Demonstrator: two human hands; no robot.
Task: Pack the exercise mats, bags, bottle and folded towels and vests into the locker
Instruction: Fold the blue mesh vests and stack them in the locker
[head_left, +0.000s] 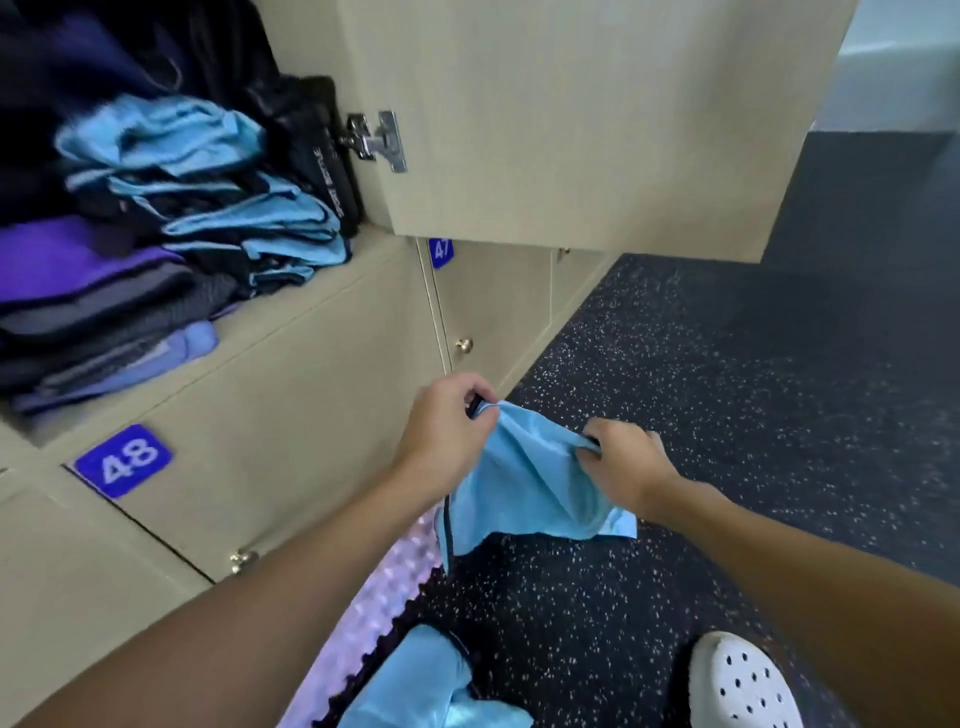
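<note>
A light blue vest with dark trim hangs over the floor between both hands. My left hand pinches its upper left edge, and my right hand grips its right edge. The open locker at upper left holds a stack of folded blue vests beside a pile of purple and grey folded towels, with a black bag behind them. More blue vests lie on a purple bumpy mat on the floor at the bottom.
The locker's door stands open above my hands, its hinge on the left. Shut lockers numbered 48 and 47 sit below. The floor is dark speckled rubber. A white perforated shoe shows at bottom right.
</note>
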